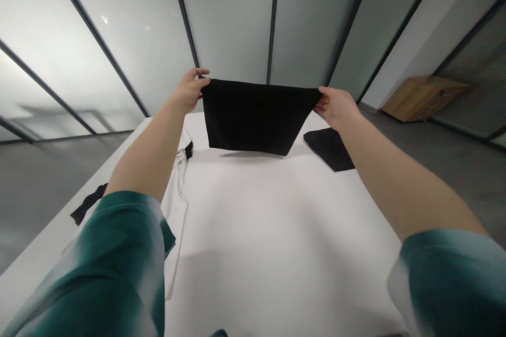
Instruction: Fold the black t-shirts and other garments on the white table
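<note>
A black cloth (pixel 256 116) hangs stretched between my two hands over the far part of a white table (pixel 272 221). My left hand (pixel 193 88) pinches its upper left corner, with the index finger raised. The upper right corner is held by my right hand (pixel 334 105) between thumb and fingers. The cloth's lower edge is just over or at the tabletop; whether it touches cannot be made out. Right of it, partly behind my right forearm, lies a flat black folded cloth (pixel 330 148).
White fabric with a drawstring (pixel 177 195) lies on the table's left side, partly behind my left arm. A black piece of fabric (pixel 89 204) is near the left edge. Frosted glass panels (pixel 229 21) stand beyond the table, and a wooden cabinet (pixel 422 97) is at the right.
</note>
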Demonstrator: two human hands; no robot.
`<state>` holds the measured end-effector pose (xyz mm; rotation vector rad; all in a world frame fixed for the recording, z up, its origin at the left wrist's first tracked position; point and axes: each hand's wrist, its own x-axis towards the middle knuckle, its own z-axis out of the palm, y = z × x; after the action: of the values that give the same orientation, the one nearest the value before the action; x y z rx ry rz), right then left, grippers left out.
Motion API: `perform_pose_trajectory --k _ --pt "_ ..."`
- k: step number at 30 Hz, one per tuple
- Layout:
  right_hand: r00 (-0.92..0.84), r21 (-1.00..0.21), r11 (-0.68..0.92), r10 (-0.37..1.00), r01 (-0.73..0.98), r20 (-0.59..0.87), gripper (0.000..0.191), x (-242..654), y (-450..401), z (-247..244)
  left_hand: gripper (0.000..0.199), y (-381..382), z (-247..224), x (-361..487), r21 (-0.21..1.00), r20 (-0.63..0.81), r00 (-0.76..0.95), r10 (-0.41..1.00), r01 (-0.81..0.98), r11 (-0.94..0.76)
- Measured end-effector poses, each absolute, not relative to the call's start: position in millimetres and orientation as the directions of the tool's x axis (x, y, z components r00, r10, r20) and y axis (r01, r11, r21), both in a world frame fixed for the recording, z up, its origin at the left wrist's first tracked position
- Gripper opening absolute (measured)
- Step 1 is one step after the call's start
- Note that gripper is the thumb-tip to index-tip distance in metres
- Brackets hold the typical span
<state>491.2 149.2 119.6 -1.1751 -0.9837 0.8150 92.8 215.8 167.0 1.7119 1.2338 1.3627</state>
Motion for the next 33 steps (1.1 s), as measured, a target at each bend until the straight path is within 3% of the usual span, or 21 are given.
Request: perform_pose_trajectory --k 3,5,8,10,12,15,18,24,27,33 --pt "0.338 -0.975 0.220 0.915 0.039 0.220 0.018 494 132 98 0.035 186 151 81 0.821 0.469 0.097 0.878 0.320 -0.473" --pt "0.299 -0.986 0.149 0.940 0.075 0.165 0.020 493 102 63 0.035 152 119 70 0.816 0.424 0.145 0.894 0.368 -0.446" --pt "0.151 -0.970 -0.037 0.988 0.242 0.000 0.012 491 51 4 0.036 93 58 52 0.819 0.106 0.236 0.966 0.531 -0.219" --pt "0.060 -0.922 -0.157 0.988 0.353 -0.145 0.018 491 27 -24 0.038 64 24 40 0.786 -0.162 0.352 0.922 0.611 -0.096" --pt "0.047 -0.905 -0.194 0.981 0.380 -0.190 0.024 491 19 -38 0.042 51 4 33 0.774 -0.261 0.332 0.907 0.633 -0.009" --pt "0.084 -0.908 -0.174 0.985 0.382 -0.154 0.023 486 32 -39 0.045 56 -6 33 0.727 -0.204 0.171 0.964 0.686 0.032" --pt "0.116 -0.855 -0.099 0.992 0.510 -0.046 0.018 477 56 -37 0.043 72 -9 49 0.599 -0.074 0.033 0.997 0.801 0.018" --pt "0.148 -0.683 -0.003 0.977 0.730 0.155 0.015 461 80 -62 0.038 78 -37 82 0.363 0.063 -0.051 0.997 0.932 0.024" --pt "0.120 -0.679 0.081 0.962 0.730 0.244 0.022 462 81 -78 0.036 75 -52 79 0.372 0.136 -0.025 0.990 0.928 -0.028" --pt "0.151 -0.767 0.114 0.952 0.632 0.265 0.033 465 79 -84 0.033 78 -63 67 0.496 0.186 0.023 0.982 0.861 -0.114"
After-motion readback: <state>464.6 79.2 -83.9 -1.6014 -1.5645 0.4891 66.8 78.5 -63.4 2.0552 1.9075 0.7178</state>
